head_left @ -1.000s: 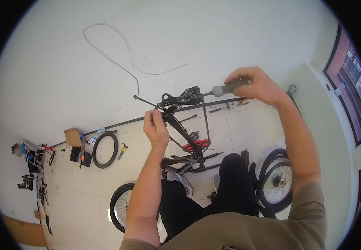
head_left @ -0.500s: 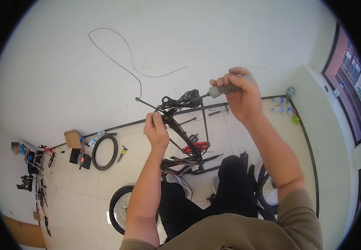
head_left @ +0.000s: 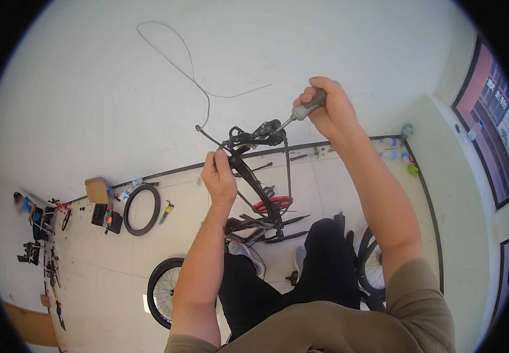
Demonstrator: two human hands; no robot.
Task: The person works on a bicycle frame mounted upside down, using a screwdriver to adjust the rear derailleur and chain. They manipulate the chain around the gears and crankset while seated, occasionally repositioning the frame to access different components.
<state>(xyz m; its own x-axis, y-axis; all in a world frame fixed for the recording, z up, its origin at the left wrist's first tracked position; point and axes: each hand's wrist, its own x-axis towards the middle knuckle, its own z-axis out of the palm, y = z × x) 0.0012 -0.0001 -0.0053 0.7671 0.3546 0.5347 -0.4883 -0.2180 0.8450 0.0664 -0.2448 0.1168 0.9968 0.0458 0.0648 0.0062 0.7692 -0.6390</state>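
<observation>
My right hand (head_left: 329, 112) is wrapped round the grey handle of a screwdriver (head_left: 305, 109). The shaft slants down to the left, its tip at the black rear derailleur (head_left: 260, 134). My left hand (head_left: 218, 183) is closed at the upper end of a black bicycle frame (head_left: 253, 183), thumb and fingers pinched beside the derailleur; exactly which part they grip is partly hidden. A short black cable housing (head_left: 209, 136) sticks out above those fingers, and from it a thin bare cable (head_left: 194, 76) loops upward. The chain (head_left: 289, 166) hangs from the derailleur toward a red chainring (head_left: 272, 204).
A loose tire (head_left: 142, 209) and a yellow-and-black hammer (head_left: 167, 212) lie on the floor at left, near an open cardboard box (head_left: 97, 190). Wheels stand by my legs, one wheel (head_left: 166, 292) at left. Bottles (head_left: 388, 148) lie along the wall. A person (head_left: 25, 205) is far left.
My right hand has moved up and slightly left, tilting the screwdriver more steeply against the derailleur. The cable loop has swung up and right. My left hand keeps its grip.
</observation>
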